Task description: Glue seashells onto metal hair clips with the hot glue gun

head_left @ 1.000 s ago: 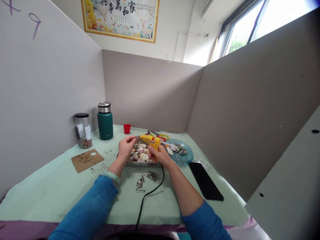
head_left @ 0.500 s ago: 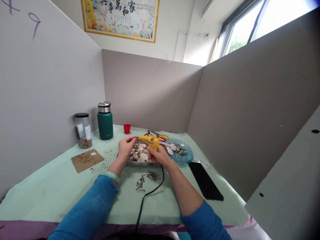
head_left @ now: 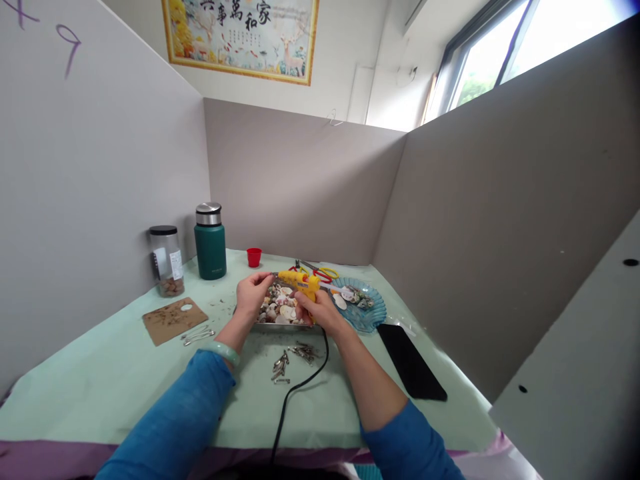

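Note:
My right hand (head_left: 317, 310) is wrapped round the handle of a yellow hot glue gun (head_left: 299, 281), a clear glue stick jutting from its back end. The gun's nozzle points left, to the fingertips of my left hand (head_left: 253, 293). Those fingers are pinched on something too small to make out, close to the nozzle tip. Both hands are above a metal tray (head_left: 280, 327) full of seashells (head_left: 280, 308). From the gun, a black cord (head_left: 300, 385) runs down over the near table edge. Small metal brooch pins (head_left: 281, 365) lie in piles in front of the tray.
A blue glass plate (head_left: 373, 321) with shells stands right of the tray, scissors (head_left: 323, 273) behind it. A black phone-like slab (head_left: 413, 363) lies at right. Leftward are a cardboard piece (head_left: 173, 323), safety pins (head_left: 199, 335), a jar (head_left: 167, 263), a green flask (head_left: 211, 243) and a red cup (head_left: 254, 257).
Almost nothing differs. Both hands keep the same pose, with the glue gun's nozzle still at the left fingertips.

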The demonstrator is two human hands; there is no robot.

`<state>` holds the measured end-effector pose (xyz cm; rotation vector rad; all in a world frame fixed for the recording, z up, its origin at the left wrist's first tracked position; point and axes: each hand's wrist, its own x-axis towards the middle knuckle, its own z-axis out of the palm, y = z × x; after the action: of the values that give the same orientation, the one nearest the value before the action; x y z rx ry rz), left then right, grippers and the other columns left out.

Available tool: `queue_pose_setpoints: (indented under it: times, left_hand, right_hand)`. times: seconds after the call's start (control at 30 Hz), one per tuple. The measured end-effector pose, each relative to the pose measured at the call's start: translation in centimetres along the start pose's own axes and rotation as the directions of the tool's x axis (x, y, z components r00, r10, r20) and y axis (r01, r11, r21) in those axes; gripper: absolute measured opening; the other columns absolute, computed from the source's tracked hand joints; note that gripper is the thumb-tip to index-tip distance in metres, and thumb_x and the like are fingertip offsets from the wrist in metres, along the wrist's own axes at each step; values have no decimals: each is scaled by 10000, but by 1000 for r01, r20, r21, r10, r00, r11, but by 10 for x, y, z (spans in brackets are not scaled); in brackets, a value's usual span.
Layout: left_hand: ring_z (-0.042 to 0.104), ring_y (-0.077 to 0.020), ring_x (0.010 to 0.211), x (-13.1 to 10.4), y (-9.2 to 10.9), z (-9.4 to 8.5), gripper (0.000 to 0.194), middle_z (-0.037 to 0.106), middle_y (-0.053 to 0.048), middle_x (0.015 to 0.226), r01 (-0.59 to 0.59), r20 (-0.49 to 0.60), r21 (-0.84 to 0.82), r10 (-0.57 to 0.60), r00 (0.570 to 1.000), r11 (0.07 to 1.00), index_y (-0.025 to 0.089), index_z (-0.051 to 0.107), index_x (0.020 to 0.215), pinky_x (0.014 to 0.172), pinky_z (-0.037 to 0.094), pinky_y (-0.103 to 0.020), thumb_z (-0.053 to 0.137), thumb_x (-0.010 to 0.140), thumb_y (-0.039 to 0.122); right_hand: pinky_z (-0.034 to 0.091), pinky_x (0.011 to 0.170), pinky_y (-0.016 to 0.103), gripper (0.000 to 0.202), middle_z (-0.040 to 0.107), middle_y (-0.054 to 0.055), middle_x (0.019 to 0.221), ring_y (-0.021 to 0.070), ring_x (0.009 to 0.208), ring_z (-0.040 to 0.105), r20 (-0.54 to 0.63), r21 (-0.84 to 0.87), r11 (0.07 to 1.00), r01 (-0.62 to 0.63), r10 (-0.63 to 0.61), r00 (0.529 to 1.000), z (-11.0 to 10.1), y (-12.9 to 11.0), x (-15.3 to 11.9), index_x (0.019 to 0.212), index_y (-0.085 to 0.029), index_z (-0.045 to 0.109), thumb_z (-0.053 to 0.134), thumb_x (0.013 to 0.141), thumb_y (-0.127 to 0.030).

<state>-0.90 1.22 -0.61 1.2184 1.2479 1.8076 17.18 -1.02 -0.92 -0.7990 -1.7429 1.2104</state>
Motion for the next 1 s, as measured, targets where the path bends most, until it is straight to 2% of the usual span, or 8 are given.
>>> queue_pose_setpoints:
  times: [0.47,1.0]
  left_hand:
    - [547,-126,562,4,-7,-1,370,674,-29,715,-17,14,35,17,1000,999,133,707,840,517,449,-233,711,598,412]
    - [553,-127,568,1,-2,-1,324,676,-34,718,-16,6,28,15,1000,999,134,707,817,500,437,-221,707,604,379]
  right_hand:
    - [280,354,203,455,545,-11,473,72,341,395,-4,30,1000,10,-10,1000,1,-1,-1,748,-119,622,550,802,-565]
    - [281,355,199,459,560,-5,483,69,339,397,-8,-6,1000,13,-13,1000,-1,2,0,765,-115,625,543,809,-565]
